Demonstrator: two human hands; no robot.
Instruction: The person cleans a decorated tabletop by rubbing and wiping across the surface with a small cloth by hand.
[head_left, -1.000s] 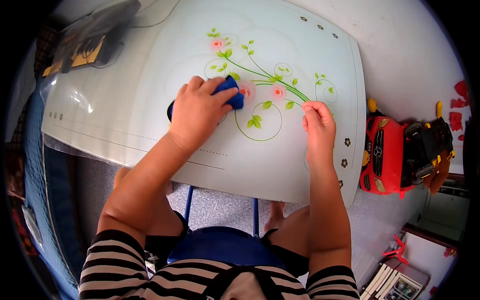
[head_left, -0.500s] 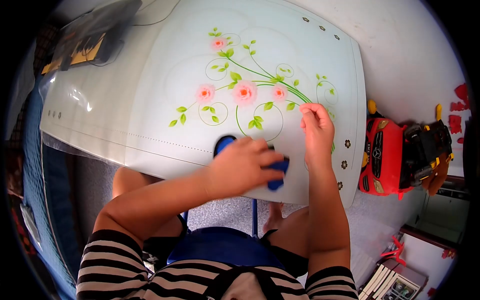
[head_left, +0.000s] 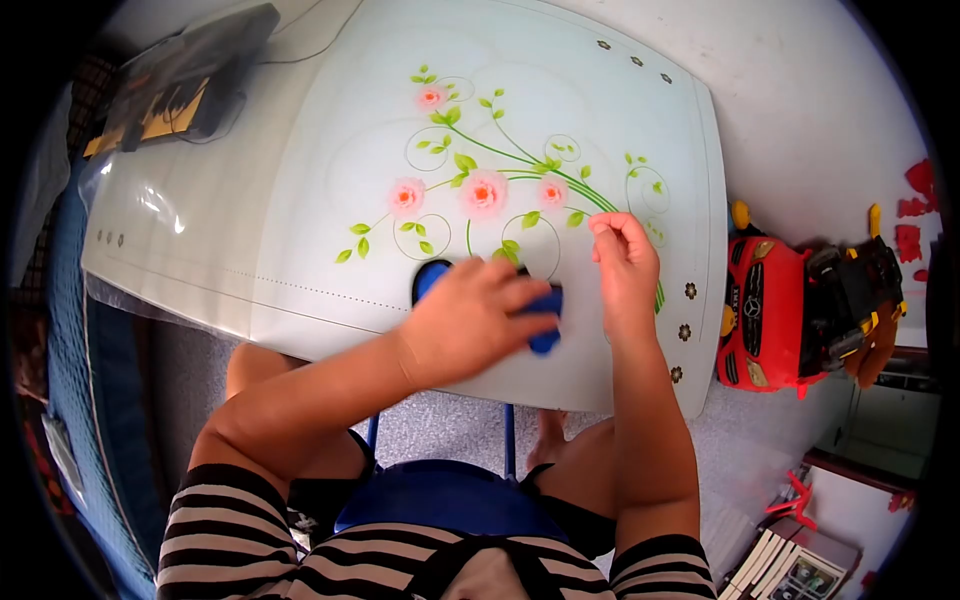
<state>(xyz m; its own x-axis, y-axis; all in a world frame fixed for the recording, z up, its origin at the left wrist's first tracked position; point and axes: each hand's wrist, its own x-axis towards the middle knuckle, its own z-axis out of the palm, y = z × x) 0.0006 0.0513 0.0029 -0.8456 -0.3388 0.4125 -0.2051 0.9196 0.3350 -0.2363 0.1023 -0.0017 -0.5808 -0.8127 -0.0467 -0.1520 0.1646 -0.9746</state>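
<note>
My left hand (head_left: pixel 475 315) lies over a blue object with a black edge (head_left: pixel 546 318), near the front edge of the table. Its fingers curl across the object, and the palm hides most of it, so I cannot tell its kind. Blue parts show on both sides of the hand. My right hand (head_left: pixel 628 265) is held over the table to the right, apart from the object. Thumb and fingertips are pressed together in a pinch; anything between them is too small to see.
A pale table cover (head_left: pixel 330 290) with printed pink flowers lies beneath both hands. At the back left is a dark device under clear plastic (head_left: pixel 190 85). A red toy car (head_left: pixel 770 310) stands right of the table. A blue stool (head_left: pixel 440 495) is under me.
My left hand and the blue object have shifted a little left and away from me. The right hand keeps its pinch and has barely moved.
</note>
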